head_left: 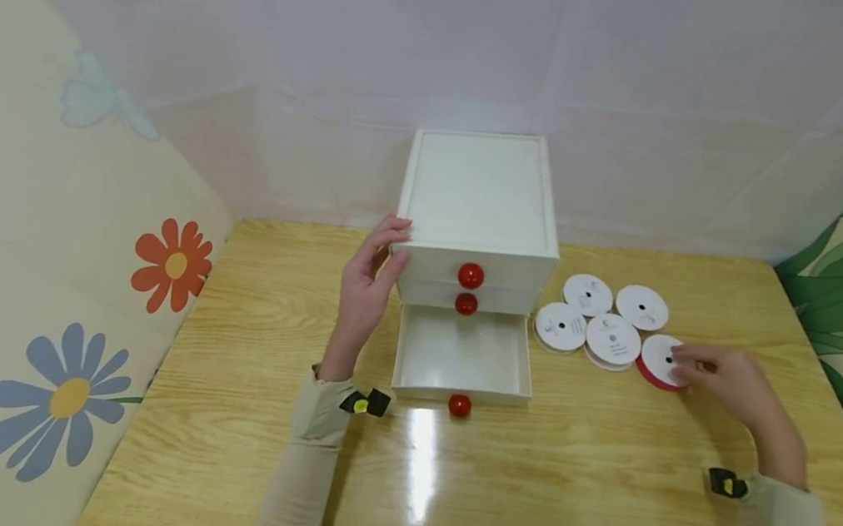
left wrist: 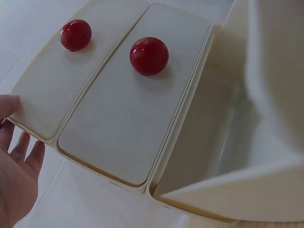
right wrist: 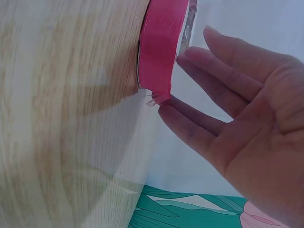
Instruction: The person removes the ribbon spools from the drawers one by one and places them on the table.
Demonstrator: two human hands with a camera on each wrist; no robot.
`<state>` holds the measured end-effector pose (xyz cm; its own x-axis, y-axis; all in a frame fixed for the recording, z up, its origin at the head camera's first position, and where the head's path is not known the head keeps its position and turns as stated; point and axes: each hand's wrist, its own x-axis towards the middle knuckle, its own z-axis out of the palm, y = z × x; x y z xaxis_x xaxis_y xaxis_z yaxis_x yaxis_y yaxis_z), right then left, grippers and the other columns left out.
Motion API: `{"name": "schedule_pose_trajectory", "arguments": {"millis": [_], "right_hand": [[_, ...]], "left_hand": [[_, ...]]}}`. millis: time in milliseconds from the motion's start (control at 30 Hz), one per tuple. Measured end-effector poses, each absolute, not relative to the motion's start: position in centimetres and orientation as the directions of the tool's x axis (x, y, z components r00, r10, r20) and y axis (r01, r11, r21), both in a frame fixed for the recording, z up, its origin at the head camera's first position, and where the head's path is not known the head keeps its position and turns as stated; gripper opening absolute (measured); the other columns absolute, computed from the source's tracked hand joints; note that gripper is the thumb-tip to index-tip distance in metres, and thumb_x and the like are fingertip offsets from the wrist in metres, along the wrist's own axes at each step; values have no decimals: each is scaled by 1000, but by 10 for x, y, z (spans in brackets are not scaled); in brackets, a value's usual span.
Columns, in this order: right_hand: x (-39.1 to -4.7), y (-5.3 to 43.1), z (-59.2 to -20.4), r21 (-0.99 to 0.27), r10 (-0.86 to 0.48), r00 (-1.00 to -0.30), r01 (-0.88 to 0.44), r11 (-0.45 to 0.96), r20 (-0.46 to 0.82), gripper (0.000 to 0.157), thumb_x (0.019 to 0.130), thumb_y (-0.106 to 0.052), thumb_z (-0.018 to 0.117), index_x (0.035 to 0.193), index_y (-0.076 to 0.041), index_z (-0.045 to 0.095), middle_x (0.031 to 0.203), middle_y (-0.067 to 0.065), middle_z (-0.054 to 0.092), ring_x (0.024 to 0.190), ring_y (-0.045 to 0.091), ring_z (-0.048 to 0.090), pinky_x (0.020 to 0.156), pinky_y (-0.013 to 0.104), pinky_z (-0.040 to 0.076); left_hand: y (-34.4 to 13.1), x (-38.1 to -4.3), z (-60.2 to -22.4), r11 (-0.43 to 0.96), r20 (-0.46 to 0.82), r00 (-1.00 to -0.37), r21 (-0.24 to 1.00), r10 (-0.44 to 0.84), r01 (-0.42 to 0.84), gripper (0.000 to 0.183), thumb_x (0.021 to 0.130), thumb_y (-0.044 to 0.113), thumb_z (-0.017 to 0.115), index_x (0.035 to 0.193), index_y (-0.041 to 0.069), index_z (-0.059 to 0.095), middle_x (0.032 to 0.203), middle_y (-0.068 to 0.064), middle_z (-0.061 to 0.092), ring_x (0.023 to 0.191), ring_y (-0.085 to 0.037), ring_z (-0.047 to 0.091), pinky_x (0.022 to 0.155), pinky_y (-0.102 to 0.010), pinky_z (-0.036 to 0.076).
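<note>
A white drawer cabinet with red knobs stands at the back of the table, its bottom drawer pulled out with nothing inside. My left hand holds the cabinet's upper left front corner; the thumb lies on the front face and the fingers along the side. At the right, my right hand reaches over a spool of pinkish-red ribbon. In the right wrist view, extended fingers come right up to the ribbon's frayed end, with the thumb apart from the spool.
Several other white-faced ribbon spools lie grouped between the cabinet and the red spool. The two upper drawers are closed. A pale curtain hangs behind the wooden table, and flower-painted panels flank it.
</note>
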<state>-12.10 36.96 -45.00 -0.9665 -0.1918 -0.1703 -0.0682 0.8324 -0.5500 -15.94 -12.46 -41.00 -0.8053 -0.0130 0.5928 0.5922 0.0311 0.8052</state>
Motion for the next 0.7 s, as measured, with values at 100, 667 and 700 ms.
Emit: {"name": "schedule_pose_trajectory", "arguments": {"millis": [100,667,700], "right_hand": [[-121,370,-451,-561,-195,-965,-66,825,-173,39,100,-21,71,124,10,68,131,36,61,121,56,56,94,69,50],[-110,335,-428,-587,-188,-982,-149,796,-7,38,102,-24,68,125,6,69,126,34,65,114,53,60,88,68,50],[-108,330,-424,-585,-187,-982,-160,795,14,36,102,-23,68,124,6,70,124,32,67,112,52,62,87,65,52]], "left_hand": [[-125,-159,-410,35,592,-806,805,-11,592,20,101,-9,56,120,-14,59,141,-17,59,149,-37,37,121,-46,36],[-124,-159,-409,34,583,-812,812,-18,582,20,101,-9,56,120,-14,59,141,-22,58,149,-34,37,121,-46,36],[-124,-159,-409,31,583,-812,812,-18,582,20,101,-8,57,120,-13,59,141,-19,59,149,-35,37,121,-46,36]]}}
